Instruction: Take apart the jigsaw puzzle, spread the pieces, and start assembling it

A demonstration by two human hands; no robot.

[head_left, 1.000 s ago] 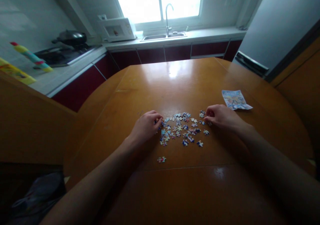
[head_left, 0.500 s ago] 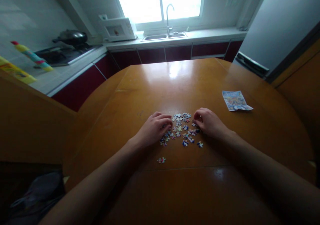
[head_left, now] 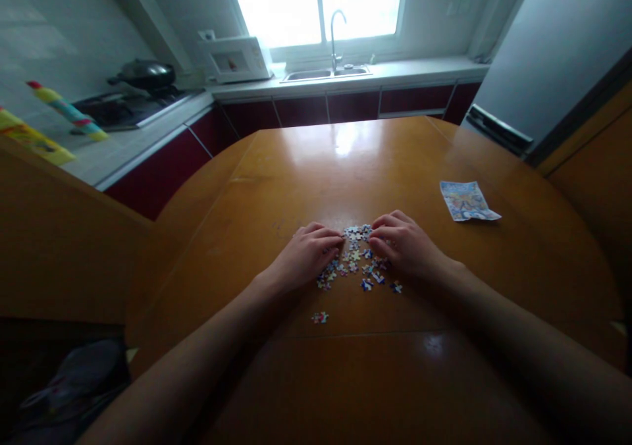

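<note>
Right hand (head_left: 405,242) farther from printed sheet (head_left: 467,201)

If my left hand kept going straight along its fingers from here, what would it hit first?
Probably the loose puzzle pieces just ahead of the left hand, with the right hand beyond them. Its height is unclear, so it might pass over them.

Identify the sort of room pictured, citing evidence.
Probably a home kitchen: a sink with a tap below the window, a microwave, and a dark pan on a hob.
</note>
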